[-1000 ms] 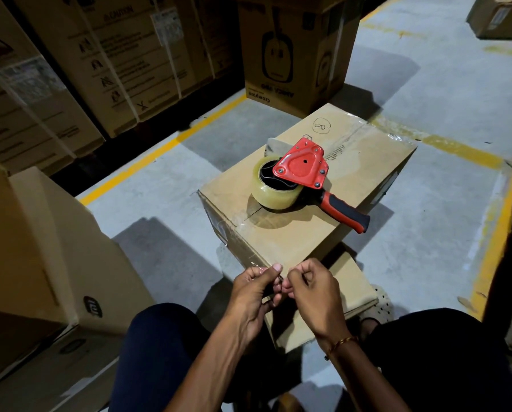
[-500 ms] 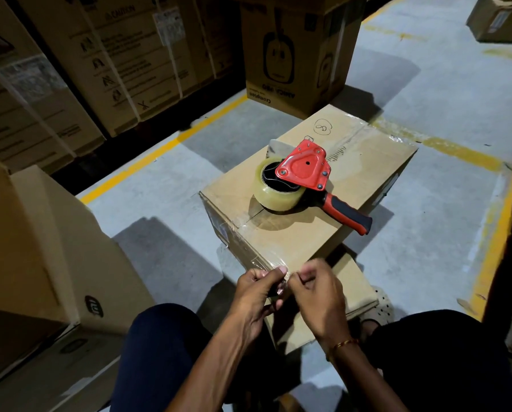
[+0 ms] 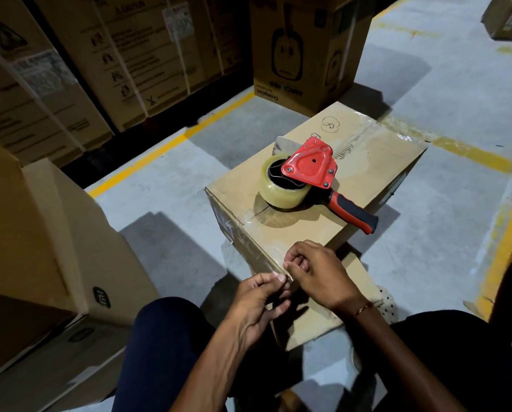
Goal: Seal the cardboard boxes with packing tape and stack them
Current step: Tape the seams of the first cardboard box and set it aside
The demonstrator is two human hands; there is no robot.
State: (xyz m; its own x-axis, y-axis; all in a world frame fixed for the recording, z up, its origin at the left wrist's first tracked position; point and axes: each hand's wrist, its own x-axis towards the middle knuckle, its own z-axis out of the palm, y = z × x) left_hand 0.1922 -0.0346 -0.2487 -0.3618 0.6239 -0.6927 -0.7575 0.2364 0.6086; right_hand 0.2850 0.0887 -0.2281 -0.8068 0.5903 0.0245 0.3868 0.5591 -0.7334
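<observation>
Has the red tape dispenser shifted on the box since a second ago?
No. The red tape dispenser with its clear tape roll lies in the same spot on the brown cardboard box, just below the circled handwritten mark, untouched by either hand.

A cardboard box (image 3: 364,162) sits on the grey concrete floor (image 3: 457,93), its top flaps closed and a strip of clear tape running along the seam. A red tape dispenser (image 3: 311,176) lies on its side near the middle of the box top, its clear roll toward the left edge and its black-and-red handle reaching past the right edge. At the box's near corner, the left hand (image 3: 260,301) and right hand (image 3: 317,272) meet, fingers curled and pinching at the tape end on the corner edge. A flat piece of cardboard (image 3: 314,328) lies under the box's near end. Larger printed cartons (image 3: 305,52) stand beyond a yellow floor line (image 3: 171,147).
</observation>
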